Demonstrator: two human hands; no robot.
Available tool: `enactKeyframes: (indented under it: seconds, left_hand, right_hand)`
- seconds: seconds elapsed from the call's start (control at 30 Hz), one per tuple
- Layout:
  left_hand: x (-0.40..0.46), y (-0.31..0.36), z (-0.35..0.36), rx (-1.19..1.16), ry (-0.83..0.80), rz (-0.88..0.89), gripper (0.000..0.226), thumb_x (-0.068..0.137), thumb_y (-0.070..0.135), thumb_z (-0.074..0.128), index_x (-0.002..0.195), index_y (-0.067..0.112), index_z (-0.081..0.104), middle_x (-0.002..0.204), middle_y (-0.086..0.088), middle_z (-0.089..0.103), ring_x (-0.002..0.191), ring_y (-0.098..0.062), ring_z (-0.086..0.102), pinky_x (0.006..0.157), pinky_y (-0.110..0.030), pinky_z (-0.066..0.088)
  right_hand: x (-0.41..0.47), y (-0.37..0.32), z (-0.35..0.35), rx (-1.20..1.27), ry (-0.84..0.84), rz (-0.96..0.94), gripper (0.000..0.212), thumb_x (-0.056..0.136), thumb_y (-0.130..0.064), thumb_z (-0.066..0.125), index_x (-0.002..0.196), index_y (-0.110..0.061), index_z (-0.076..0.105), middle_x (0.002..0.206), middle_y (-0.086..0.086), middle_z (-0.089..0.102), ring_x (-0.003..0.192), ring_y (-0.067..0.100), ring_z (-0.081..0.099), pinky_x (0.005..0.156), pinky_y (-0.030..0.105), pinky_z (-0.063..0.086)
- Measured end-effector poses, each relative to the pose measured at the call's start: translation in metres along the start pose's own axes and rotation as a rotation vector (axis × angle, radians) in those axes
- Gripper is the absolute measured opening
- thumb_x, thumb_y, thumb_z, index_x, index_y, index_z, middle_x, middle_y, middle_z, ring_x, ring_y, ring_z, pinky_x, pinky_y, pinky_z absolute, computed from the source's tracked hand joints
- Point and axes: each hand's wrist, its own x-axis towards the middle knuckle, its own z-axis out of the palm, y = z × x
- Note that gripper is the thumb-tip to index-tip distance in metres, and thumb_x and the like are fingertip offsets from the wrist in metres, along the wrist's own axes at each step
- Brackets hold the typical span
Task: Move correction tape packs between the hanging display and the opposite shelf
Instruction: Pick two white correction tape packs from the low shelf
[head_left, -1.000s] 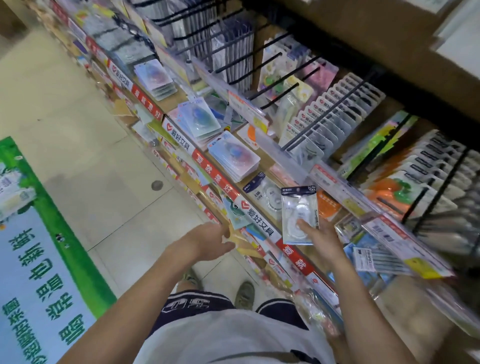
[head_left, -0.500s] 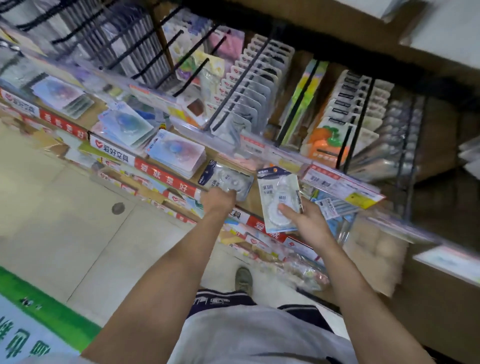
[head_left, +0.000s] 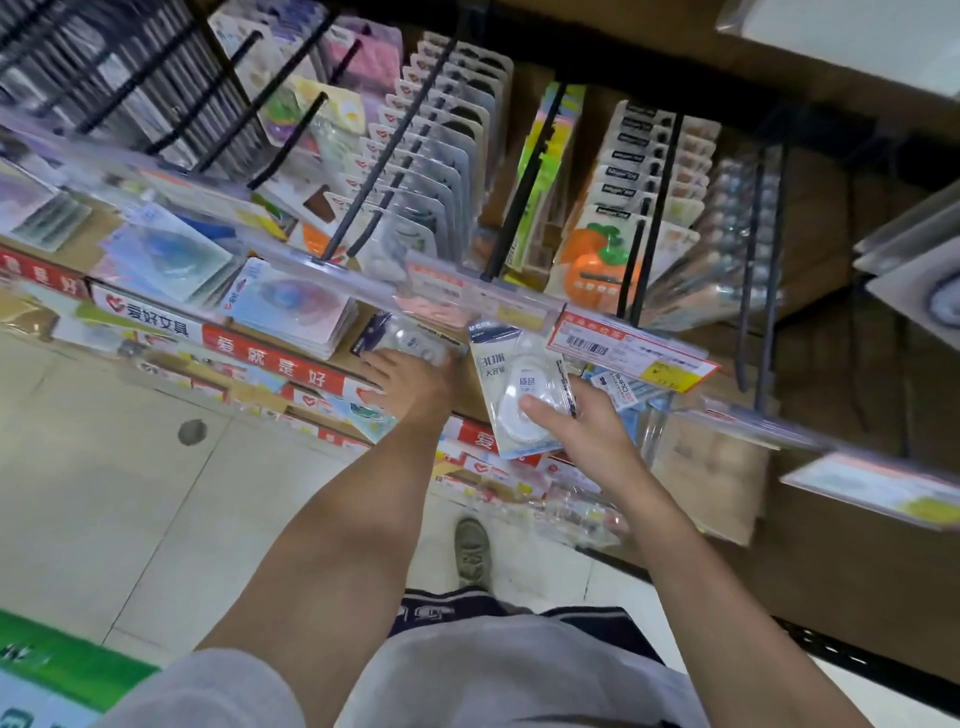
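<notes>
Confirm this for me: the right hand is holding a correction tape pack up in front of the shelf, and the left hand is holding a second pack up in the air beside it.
Not quite. The right hand does hold a correction tape pack up in front of the shelf, but the left hand is not raised with one: the head view shows it down on the shelf, on a pack lying there.

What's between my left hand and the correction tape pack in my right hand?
In the head view, only bare brown shelf surface separates the left hand from the held correction tape pack.
</notes>
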Motion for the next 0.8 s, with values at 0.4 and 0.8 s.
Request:
enactKeyframes:
  seconds: [0.4, 0.8]
  left_hand:
    - [-0.004, -0.010, -0.004, -0.295, 0.166, 0.142, 0.089, 0.073, 0.050, 0.078, 0.139, 0.001, 0.043, 0.163, -0.016, 0.017, 0.148, -0.037, 0.023, 0.120, -0.052, 0.018]
    - [-0.026, -0.067, -0.035, -1.132, -0.220, 0.103, 0.100, 0.065, -0.001, 0.087, 0.146, 0.022, 0.034, 0.133, -0.007, 0.057, 0.117, -0.026, 0.062, 0.094, -0.051, 0.057]
  right_hand:
    - [0.001, 0.004, -0.002, -0.006, -0.019, 0.012, 0.024, 0.094, -0.025, 0.071, 0.117, -0.024, 0.069, 0.110, -0.014, 0.073, 0.104, 0.000, 0.067, 0.087, 0.015, 0.047]
    - [0.010, 0.006, 0.011, 0.008, -0.079, 0.025, 0.029, 0.093, -0.028, 0.072, 0.121, -0.021, 0.068, 0.112, -0.010, 0.074, 0.106, 0.007, 0.068, 0.096, 0.030, 0.051]
